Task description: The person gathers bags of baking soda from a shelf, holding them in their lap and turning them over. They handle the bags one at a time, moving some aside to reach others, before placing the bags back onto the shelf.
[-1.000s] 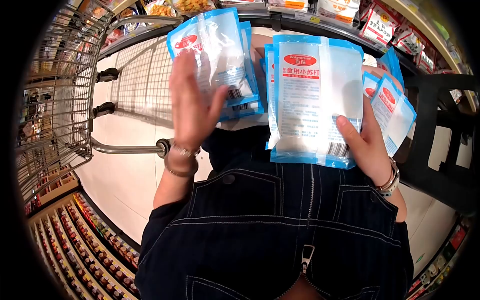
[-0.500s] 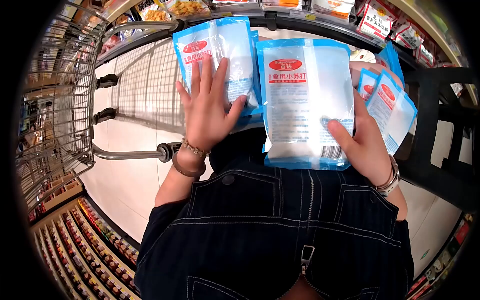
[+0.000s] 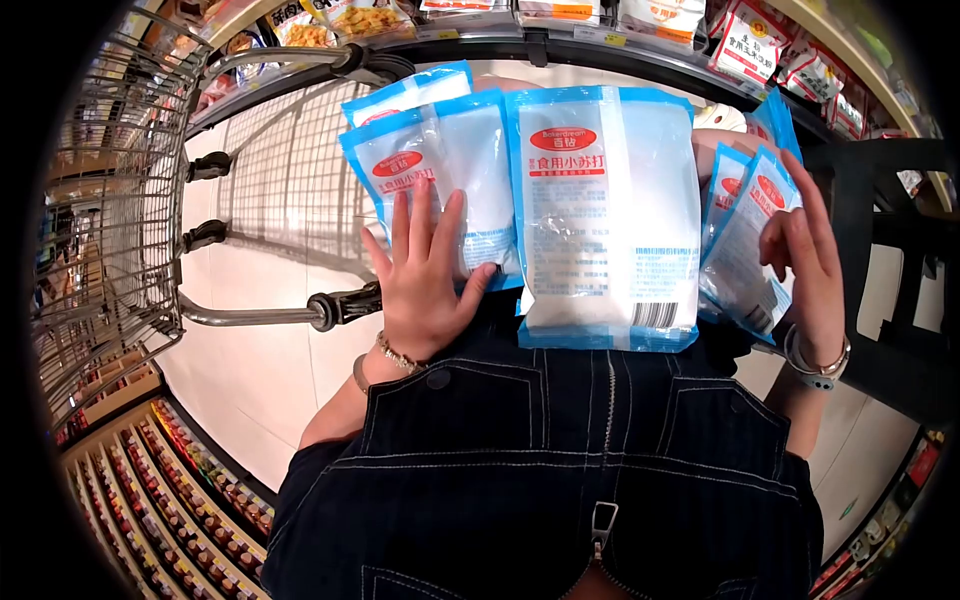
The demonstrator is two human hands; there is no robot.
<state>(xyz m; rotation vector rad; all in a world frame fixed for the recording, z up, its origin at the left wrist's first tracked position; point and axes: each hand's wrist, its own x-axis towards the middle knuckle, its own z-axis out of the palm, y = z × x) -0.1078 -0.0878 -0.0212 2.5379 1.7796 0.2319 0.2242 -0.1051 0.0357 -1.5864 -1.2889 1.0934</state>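
Observation:
A large blue-and-white packet (image 3: pixel 610 215) with a red oval logo and a barcode lies upright across the lap. To its left, another blue-and-white packet (image 3: pixel 480 170) has my left hand (image 3: pixel 425 270) flat on its lower part, fingers spread. Behind that one, the top of a further packet (image 3: pixel 415 92) shows. At the right, smaller packets (image 3: pixel 750 250) of the same colours overlap one another. Beside them my right hand (image 3: pixel 815 250) is raised, the index finger stretched out and the other fingers bent, with nothing seen in it.
A wire shopping cart (image 3: pixel 120 190) stands at the left, its metal frame (image 3: pixel 250 316) reaching over the pale floor. Shelves with bagged goods (image 3: pixel 750 40) run along the top. Shelves of small jars (image 3: pixel 160 500) are at the lower left. A black frame (image 3: pixel 900 280) is at the right.
My right hand has let go of the large packet and moved right to the smaller packets. The left packet has shifted down, uncovering the one behind, and my left hand has moved down with it.

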